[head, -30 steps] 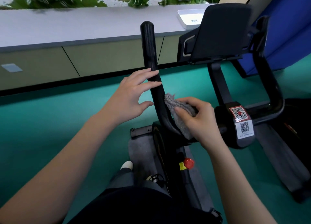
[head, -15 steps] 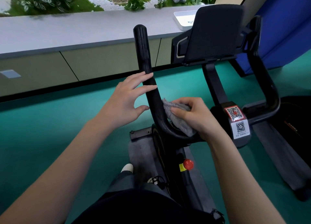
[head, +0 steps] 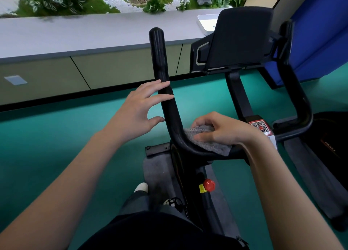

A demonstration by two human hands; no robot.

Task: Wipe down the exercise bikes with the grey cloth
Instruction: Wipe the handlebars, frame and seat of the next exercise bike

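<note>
grey cloth (head: 211, 146) gripped in my right hand (head: 226, 131) should hug the handlebar (head: 170, 114) bend firmly; left hand (head: 135, 114), fingers straight, steadies it.

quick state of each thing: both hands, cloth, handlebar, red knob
left hand, fingers straight, tips against the handlebar
right hand, gripping the grey cloth
grey cloth, bunched, pressed onto the handlebar's lower bend
handlebar, bare above the cloth
red knob, untouched, below the handlebar
</note>
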